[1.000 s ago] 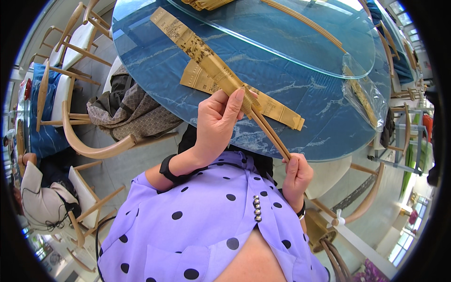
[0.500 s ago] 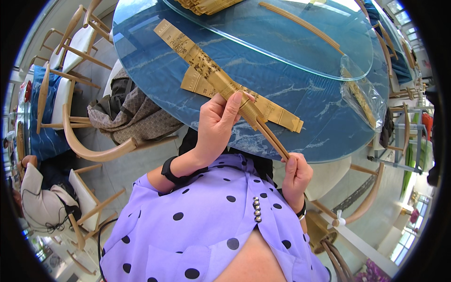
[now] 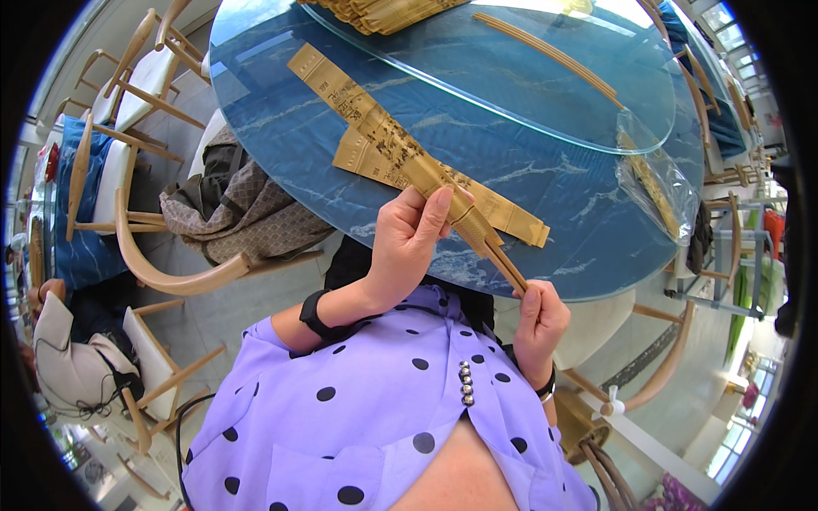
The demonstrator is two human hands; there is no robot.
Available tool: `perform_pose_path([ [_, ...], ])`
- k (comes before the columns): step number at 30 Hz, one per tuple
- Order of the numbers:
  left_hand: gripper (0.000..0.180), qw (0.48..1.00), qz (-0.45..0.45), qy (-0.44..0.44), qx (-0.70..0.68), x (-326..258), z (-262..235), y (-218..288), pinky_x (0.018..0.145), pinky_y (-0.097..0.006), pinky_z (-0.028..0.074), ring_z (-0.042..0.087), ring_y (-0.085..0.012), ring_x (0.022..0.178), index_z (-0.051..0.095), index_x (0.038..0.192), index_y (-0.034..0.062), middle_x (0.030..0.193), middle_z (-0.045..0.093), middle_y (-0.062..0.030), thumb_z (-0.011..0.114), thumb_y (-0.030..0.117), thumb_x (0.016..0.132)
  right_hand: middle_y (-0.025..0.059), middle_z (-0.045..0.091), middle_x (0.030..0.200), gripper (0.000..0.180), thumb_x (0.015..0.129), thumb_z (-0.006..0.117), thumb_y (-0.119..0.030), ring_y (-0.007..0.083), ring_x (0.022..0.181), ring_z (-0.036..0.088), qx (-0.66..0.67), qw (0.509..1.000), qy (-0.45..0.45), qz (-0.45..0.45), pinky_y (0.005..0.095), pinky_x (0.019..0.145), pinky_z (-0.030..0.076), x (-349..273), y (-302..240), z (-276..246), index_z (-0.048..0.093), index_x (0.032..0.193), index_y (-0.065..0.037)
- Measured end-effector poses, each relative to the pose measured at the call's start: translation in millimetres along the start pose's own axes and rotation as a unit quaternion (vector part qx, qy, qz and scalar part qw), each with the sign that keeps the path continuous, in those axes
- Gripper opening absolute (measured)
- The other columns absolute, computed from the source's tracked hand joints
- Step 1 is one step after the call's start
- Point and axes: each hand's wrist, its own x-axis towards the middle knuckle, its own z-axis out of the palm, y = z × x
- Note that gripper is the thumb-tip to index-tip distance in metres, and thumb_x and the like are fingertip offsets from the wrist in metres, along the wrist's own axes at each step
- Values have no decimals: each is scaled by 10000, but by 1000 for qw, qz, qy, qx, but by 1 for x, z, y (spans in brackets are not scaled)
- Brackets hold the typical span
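Note:
My left hand pinches a long gold paper chopstick sleeve with dark printed patterns, thumb on top. Out of the sleeve's lower end come wooden chopsticks. Their bare ends are gripped between the thumb and fingers of my right hand, at the table's near edge. The sleeve covers the rest of the chopsticks. Beneath it, a second gold sleeve lies crosswise on the blue marbled table; its middle is hidden by the first sleeve and my left hand.
A glass turntable covers the table's far part. On it rest a gold pile of sleeves and several loose chopsticks. A clear plastic bag with gold contents lies at the right. A chair holding a brown patterned bag stands left.
The sleeve has slid down along the chopsticks with my left hand, toward my right hand. Less bare wood shows between them. My right hand has barely moved.

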Motion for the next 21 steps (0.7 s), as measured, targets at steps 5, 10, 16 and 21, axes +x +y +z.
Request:
perform_pose_path([
  [5,348,998,-3,5,-59,10,-6,10,484,-203,210,300,-1,539,679,1079,0,657,497,67,461,272,1099,88,655,728,149,1002,569,-51,175,522,558,-3,999,7,-35,283,518,424,5,1,1,611,871,8],
  [10,356,1000,19,22,-10,12,-6,8,484,-203,202,294,-3,539,684,1047,14,645,476,70,474,296,1096,88,656,729,137,996,569,-40,181,521,559,-8,999,10,-38,283,514,425,6,0,0,610,874,6],
  [16,326,999,15,31,-33,5,-6,0,494,-197,232,327,-11,567,678,1022,11,690,511,56,503,278,1087,86,614,698,171,1022,556,-85,179,530,532,5,999,-11,-33,290,514,408,8,-1,0,618,896,14],
  [21,310,996,34,76,-38,12,-15,7,486,-190,233,329,-6,559,669,997,22,787,601,33,504,269,1087,79,480,645,330,1085,454,-192,172,539,437,68,993,-10,91,291,524,364,8,2,-7,577,855,11],
])
